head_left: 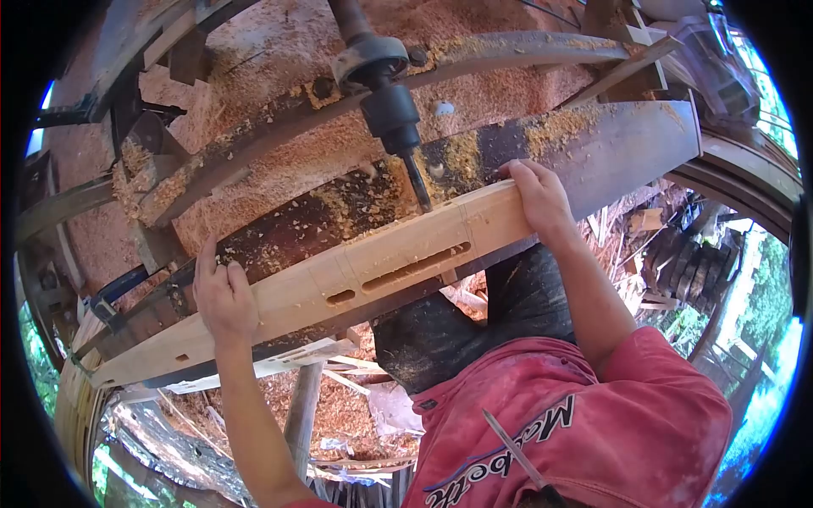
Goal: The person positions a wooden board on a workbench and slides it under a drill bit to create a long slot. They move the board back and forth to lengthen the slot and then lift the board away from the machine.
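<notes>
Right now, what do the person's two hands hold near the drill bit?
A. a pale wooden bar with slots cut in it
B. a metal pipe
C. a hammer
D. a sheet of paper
A: the left hand and the right hand both grip a pale wooden bar that has a long slot and a short slot, with the drill bit at its upper edge.

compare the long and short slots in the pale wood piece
The long slot is several times longer than the short slot. The long slot sits below the drill bit; the short slot lies nearer the left hand. Both are round-ended cuts in the same wood piece.
</notes>
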Demonstrator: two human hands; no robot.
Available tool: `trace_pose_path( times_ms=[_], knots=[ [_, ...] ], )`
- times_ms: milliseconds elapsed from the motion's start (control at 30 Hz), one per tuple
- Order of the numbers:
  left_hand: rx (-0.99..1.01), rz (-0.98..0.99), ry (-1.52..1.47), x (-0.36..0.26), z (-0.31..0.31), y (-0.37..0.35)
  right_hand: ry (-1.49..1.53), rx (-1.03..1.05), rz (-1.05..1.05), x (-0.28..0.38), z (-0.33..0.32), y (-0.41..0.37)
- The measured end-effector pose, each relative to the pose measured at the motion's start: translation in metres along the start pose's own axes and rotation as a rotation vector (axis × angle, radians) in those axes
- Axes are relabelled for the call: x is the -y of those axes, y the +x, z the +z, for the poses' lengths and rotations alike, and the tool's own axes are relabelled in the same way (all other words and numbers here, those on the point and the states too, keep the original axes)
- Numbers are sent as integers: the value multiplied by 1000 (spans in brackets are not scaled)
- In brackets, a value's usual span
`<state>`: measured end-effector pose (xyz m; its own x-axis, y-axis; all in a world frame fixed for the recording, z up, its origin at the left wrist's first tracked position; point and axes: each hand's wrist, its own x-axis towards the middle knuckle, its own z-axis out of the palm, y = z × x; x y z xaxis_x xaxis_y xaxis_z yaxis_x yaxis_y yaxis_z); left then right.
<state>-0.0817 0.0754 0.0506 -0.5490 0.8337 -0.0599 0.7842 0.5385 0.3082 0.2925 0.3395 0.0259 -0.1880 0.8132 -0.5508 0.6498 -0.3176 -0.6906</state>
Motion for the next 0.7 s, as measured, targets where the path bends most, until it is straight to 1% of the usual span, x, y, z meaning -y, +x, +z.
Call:
trace_pose_path(
  times_ms=[100,167,467,500,567,600,667,700],
  knots=[
    [-10,-11,-30,0,1,2,4,-12,-9,2,1,3],
    [47,-66,-17,1,0,3,4,-17,-6,7,1,3],
    [37,-126,1,7,3,6,24,-13,-9,8,0,12],
    [23,-115,7,6,4,5,16,-1,-11,7,-1,13],
    [-97,-72,-23,2,5,3,9,-20,-44,10,0,11],
    [-103,-61,-19,1,6,0,-13,-30,-63,9,-1,7],
    [-41,-230,-101,-2,4,-4,36,-13,-77,4,-4,-1],
    [-42,-224,-94,-2,3,-9,73,14,-86,1,-3,-4]
  ],
)
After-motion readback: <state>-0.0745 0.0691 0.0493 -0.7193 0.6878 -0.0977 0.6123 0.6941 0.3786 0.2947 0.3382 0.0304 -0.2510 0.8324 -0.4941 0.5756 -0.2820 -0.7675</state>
